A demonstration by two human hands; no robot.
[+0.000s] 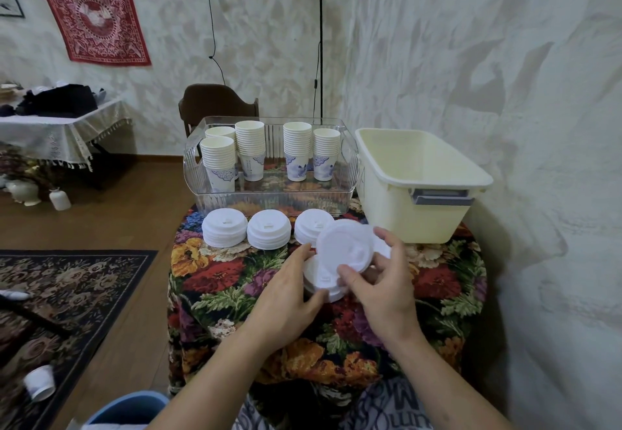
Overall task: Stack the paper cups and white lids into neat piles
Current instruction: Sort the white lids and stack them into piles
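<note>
Right hand point(380, 281) pinches lid point(345, 248) by rim.

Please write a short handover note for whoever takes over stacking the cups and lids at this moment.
Right hand pinches one white lid, tilted, above the table.
Left hand holds the small lid pile on the floral tablecloth.
Done: five paper cup stacks stand in the clear bin; three lid piles sit in front of it.
Left: add the held lid to the pile, square it up. One cup on the floor is unstacked.

Dim, soft light; wide-angle edge warp
</note>
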